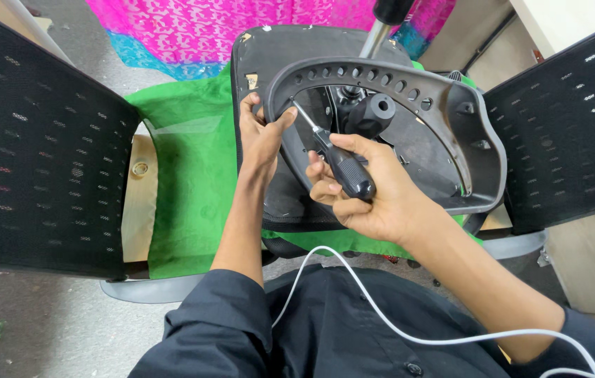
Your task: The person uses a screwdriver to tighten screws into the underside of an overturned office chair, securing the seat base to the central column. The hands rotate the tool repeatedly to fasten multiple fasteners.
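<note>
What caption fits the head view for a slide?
Right hand drives a black screwdriver into a grey plastic chair frame that the left hand steadies, above a green cloth.

screwdriver tip [296, 108] hidden, mesh backs [31, 147] cropped

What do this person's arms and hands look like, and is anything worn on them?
Both hands, left hand and right hand, are bare: no gloves, rings or watch show. The forearms are uncovered, with dark navy sleeves pushed up near the elbows. A thin white cable crosses the right arm.
</note>
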